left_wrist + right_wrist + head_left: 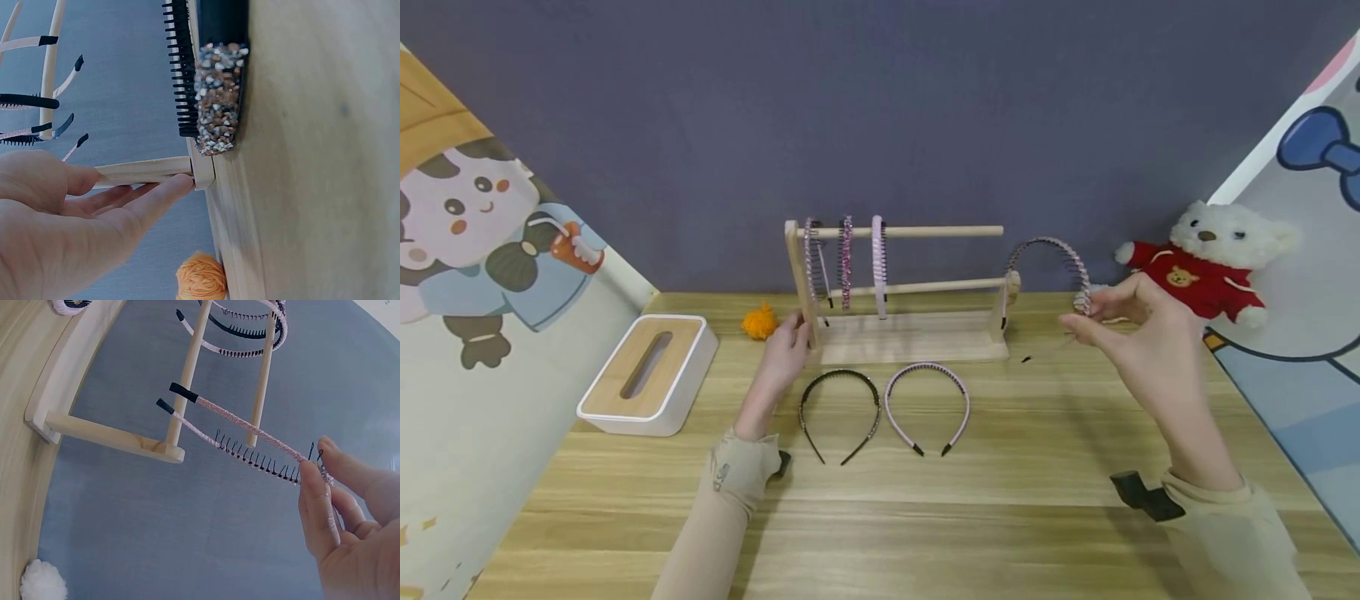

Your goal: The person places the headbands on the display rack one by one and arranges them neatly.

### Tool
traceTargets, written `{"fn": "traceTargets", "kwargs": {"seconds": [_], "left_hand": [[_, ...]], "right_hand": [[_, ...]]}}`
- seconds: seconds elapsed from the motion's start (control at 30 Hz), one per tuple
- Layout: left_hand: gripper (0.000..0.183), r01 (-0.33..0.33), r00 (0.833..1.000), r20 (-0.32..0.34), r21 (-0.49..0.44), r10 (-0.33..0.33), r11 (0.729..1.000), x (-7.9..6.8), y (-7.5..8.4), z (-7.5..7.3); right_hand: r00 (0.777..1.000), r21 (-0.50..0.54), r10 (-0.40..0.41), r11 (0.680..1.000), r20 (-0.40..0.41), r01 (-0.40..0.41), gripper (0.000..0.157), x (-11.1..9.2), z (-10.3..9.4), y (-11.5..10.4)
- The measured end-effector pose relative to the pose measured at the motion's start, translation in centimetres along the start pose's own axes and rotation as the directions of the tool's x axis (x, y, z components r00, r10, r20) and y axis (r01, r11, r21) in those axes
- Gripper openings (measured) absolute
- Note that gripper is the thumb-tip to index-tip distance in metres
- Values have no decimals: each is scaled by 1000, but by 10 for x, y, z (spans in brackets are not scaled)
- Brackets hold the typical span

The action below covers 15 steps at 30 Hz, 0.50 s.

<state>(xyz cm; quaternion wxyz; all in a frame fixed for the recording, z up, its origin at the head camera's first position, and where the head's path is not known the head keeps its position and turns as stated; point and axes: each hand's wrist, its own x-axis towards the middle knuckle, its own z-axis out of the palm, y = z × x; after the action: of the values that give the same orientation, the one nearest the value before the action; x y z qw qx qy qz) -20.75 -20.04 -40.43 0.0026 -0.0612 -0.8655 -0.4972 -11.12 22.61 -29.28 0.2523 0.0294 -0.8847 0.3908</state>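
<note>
My right hand (1157,354) pinches a pink braided headband (1054,242) with small comb teeth, held up at the right end of a wooden rack (917,337). In the right wrist view, its two dark-tipped ends point toward the rack's bars, and thumb and fingers hold its curved part (250,430). My left hand (784,354) grips the rack's left upright (140,170), thumb on one side and fingers on the other. Three headbands hang toward the left of the bars: a beaded one (809,258), a glittery pink one (846,262) and a pale lilac one (878,267).
Before the rack lie a black jewelled headband (838,374) and a lilac headband (927,366). An orange yarn ball (761,322) sits left of the rack, near a tissue box (688,379). A teddy bear (1213,250) in red leans at the right. Behind stands a dark wall (895,125).
</note>
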Motion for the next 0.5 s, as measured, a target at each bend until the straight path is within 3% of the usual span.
{"fn": "traceTargets", "kwargs": {"seconds": [0.23, 0.5], "left_hand": [[49, -62, 998, -11, -8, 62, 998, 0, -4, -1], [47, -22, 1000, -4, 17, 22, 1000, -1, 0, -1]], "right_hand": [[1000, -12, -16, 1000, -24, 15, 36, 5, 2, -4], [999, -38, 1, 999, -37, -3, 38, 11, 4, -8]]}}
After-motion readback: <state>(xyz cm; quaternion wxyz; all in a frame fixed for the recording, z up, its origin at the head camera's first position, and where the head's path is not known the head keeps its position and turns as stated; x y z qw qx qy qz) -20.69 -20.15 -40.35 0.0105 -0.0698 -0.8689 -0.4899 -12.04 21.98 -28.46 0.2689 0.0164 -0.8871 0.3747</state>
